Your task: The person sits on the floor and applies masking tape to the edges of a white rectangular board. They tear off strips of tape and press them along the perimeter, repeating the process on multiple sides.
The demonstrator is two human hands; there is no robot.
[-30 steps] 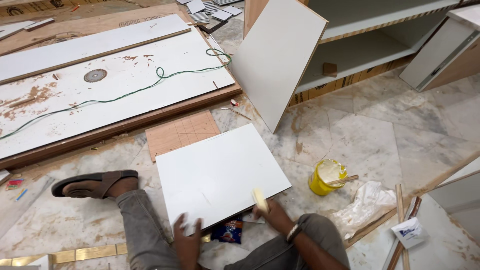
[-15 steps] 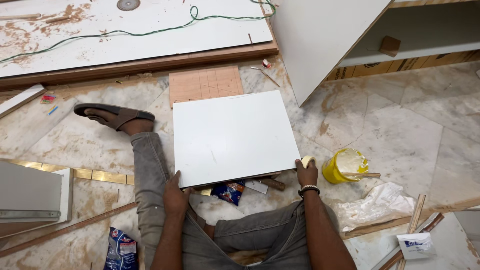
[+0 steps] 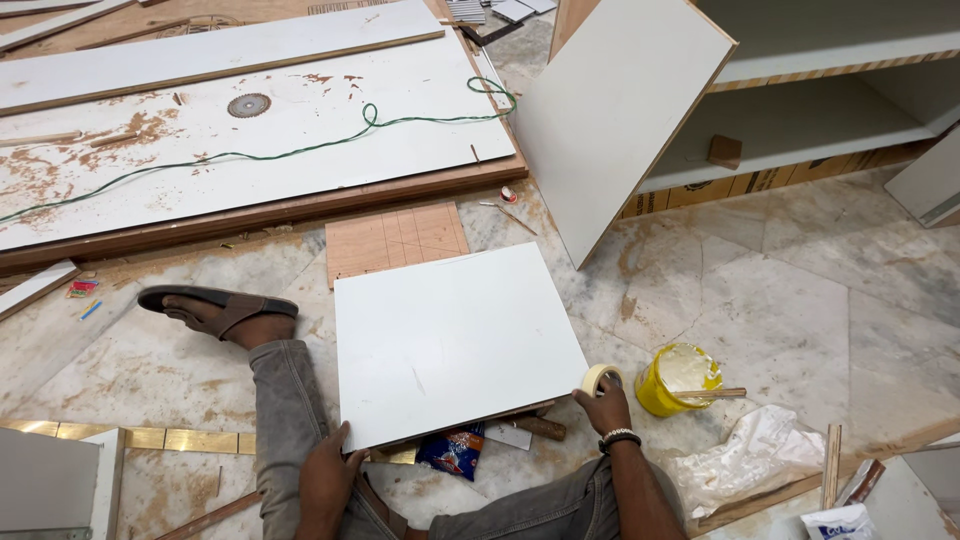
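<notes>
While the person sits on the marble floor [image 3: 760, 300], a square white panel [image 3: 455, 340] lies across the lap and legs, its near edge raised slightly off the floor. Left hand [image 3: 325, 475]: fingers curled around the panel's near left corner, gripping it. Right hand [image 3: 603, 408]: at the panel's near right corner, fingers closed on a roll of masking tape [image 3: 598, 377] held against the panel's edge; a beaded bracelet sits on the wrist. Just right of this hand stands a yellow tub of glue [image 3: 680, 378] with a stick laid across its rim, and beside it a crumpled plastic bag [image 3: 755, 455]. A sandalled foot [image 3: 215, 312] rests left of the panel. Beyond it lie a brown gridded board [image 3: 395, 240], a long white sheet [image 3: 250, 130] crossed by a green cord [image 3: 300, 150], and a leaning cabinet door [image 3: 620, 110].
</notes>
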